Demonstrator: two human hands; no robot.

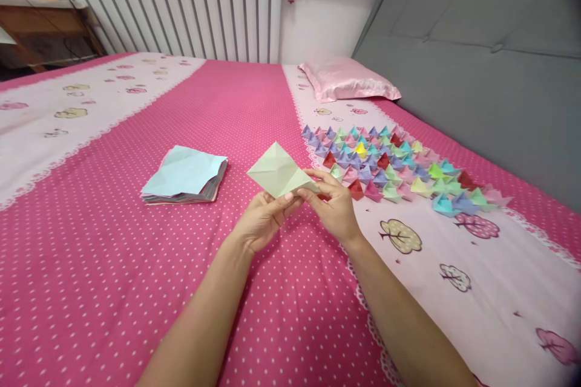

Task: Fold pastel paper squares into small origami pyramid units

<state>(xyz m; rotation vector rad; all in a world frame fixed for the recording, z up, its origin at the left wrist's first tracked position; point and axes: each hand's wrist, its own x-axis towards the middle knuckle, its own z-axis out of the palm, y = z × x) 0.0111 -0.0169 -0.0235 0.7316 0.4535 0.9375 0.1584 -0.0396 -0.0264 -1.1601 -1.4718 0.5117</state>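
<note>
A pale green sheet of origami paper (275,168) with crease lines is held up above the bed, one corner pointing away from me. My left hand (264,217) pinches its near edge between thumb and fingers. At the right part of the same sheet, my right hand (333,202) grips the paper, thumb close to the left thumb. Near the right corner the paper looks folded over. Left of my hands lies a stack of square paper (188,172) with a light blue sheet on top.
Rows of small folded paper boats (376,160) in many colours stand to the right, close to my right hand. Behind them are a pink pillow (349,78) and a grey headboard (476,54). A white radiator (181,12) lines the far wall beyond the pink bedspread (113,254).
</note>
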